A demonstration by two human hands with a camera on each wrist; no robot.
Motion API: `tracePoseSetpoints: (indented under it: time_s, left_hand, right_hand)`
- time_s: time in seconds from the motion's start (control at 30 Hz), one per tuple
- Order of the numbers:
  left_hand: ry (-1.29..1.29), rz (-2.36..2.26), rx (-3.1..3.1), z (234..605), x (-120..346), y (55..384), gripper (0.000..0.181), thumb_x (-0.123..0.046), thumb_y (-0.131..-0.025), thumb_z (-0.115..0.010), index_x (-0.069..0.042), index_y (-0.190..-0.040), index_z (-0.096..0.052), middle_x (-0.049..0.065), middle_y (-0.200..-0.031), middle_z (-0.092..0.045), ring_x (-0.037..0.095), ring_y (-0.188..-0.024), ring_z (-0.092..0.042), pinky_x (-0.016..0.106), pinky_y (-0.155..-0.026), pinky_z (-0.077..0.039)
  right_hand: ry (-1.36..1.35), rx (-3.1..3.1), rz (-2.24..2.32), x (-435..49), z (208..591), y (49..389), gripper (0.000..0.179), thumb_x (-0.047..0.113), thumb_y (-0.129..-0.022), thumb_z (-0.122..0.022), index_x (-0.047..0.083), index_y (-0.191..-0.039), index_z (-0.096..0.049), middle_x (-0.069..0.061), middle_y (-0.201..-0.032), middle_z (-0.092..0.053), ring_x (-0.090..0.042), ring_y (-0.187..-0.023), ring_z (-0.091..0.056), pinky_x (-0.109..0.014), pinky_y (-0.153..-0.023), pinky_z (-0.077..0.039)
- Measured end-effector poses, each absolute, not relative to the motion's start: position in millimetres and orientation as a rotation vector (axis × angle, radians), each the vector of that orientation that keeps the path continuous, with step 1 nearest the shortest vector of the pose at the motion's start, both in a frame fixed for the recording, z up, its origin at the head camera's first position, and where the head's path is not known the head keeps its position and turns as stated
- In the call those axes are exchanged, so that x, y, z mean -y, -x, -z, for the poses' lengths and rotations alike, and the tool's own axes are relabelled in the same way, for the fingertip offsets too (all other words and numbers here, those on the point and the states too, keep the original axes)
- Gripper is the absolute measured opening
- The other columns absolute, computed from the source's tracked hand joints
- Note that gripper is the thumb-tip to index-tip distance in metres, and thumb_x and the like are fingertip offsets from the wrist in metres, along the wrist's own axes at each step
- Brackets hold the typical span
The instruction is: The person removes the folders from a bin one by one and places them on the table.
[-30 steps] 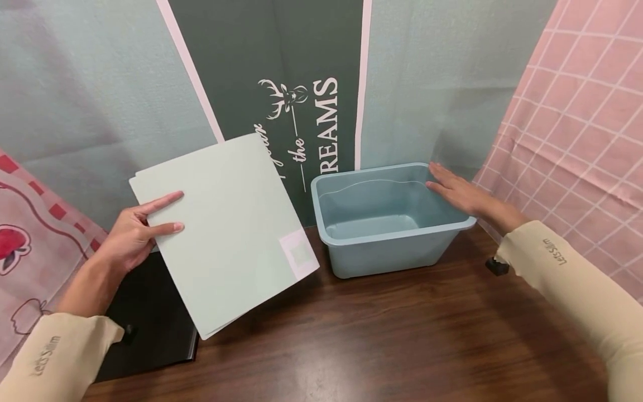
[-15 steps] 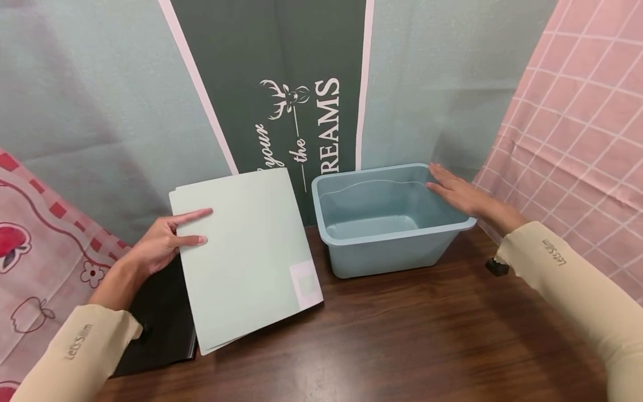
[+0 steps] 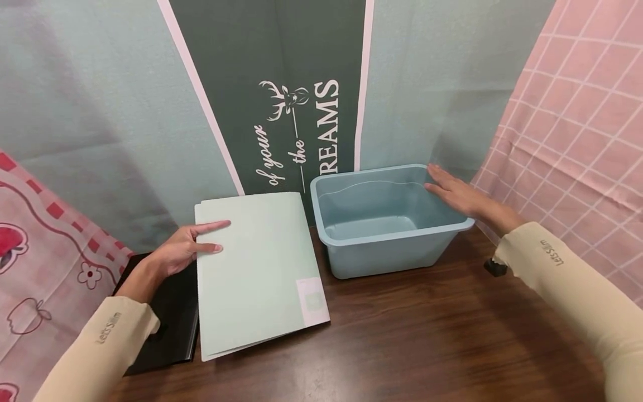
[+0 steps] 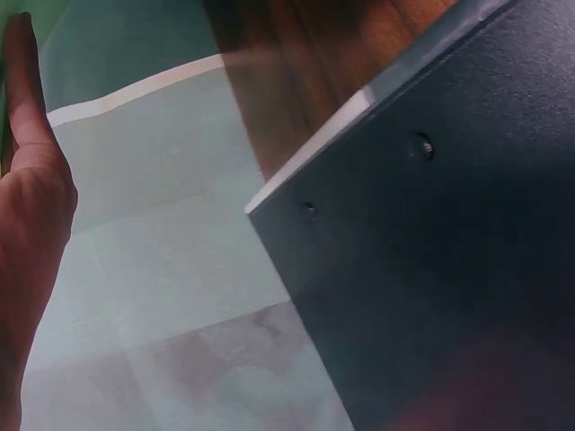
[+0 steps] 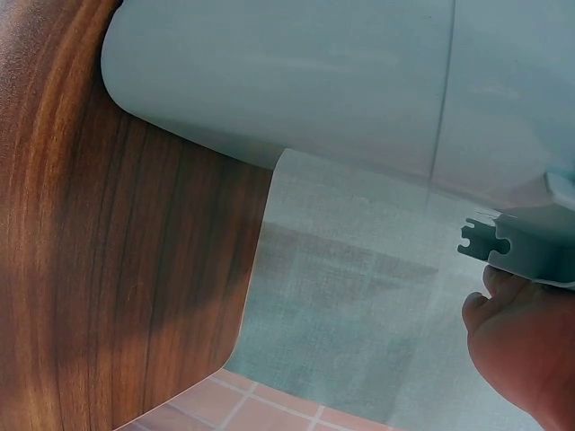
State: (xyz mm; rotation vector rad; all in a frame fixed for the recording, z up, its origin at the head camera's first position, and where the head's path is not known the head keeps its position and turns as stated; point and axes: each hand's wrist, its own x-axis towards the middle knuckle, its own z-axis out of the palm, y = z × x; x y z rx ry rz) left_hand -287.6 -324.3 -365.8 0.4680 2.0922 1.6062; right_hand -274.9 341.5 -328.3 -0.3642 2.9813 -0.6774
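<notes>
In the head view my left hand (image 3: 178,251) pinches a pale green file folder (image 3: 256,262) by its left edge, thumb on the front. The folder stands tilted, its lower corners close over the table, with a small white card pocket (image 3: 312,301) at its lower right. My right hand (image 3: 454,192) lies along the right rim of a blue-grey plastic bin (image 3: 397,258), thumb on the inner side. The right wrist view shows fingers (image 5: 490,305) under the bin's rim. The bin's visible inside holds nothing.
A flat black folder (image 3: 176,318) lies at the left, partly covered by the left arm and green folder; two rivets show on it in the left wrist view. Behind the brown wooden table (image 3: 402,340) hangs a grey-green cloth (image 3: 115,111). A pink checked cloth (image 3: 572,111) hangs right.
My left hand has brought the green folder down and to the right, turning it more upright, beside the bin. My right hand and the bin have stayed in place.
</notes>
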Motion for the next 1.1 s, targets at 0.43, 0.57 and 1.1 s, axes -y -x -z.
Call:
tracePoseSetpoints:
  time_s: [0.43, 0.57, 1.1]
  left_hand:
    - [-0.373, -1.436, -2.107, 390, 316, 304, 0.074, -0.008, -0.094, -0.08, -0.009, -0.16, -0.047, 0.018, -0.167, -0.037, 0.004, -0.118, -0.059, 0.039, -0.117, -0.041]
    - [-0.375, -1.417, -2.076, 398, 313, 306, 0.074, -0.006, -0.093, -0.08, -0.006, -0.16, -0.046, 0.016, -0.175, -0.019, 0.029, -0.152, -0.038, 0.061, -0.125, -0.024]
    - [-0.313, -1.39, -2.064, 418, 305, 310, 0.07, 0.0, -0.095, -0.076, -0.005, -0.159, -0.048, 0.021, -0.147, -0.062, 0.017, -0.108, -0.073, 0.036, -0.087, -0.062]
  right_hand:
    - [0.367, -2.984, 0.679, -341, 329, 275, 0.078, 0.049, -0.115, -0.033, 0.001, -0.169, -0.002, -0.02, -0.176, 0.007, -0.043, -0.162, 0.005, -0.065, -0.128, -0.004]
    - [0.373, -2.988, 0.677, -341, 329, 275, 0.078, 0.048, -0.115, -0.033, 0.0, -0.168, -0.003, -0.02, -0.176, 0.006, -0.044, -0.162, 0.005, -0.065, -0.128, -0.004]
    - [0.385, -2.984, 0.683, -343, 330, 277, 0.078, 0.048, -0.115, -0.033, 0.0, -0.168, -0.002, -0.02, -0.176, 0.007, -0.043, -0.162, 0.006, -0.064, -0.128, -0.003]
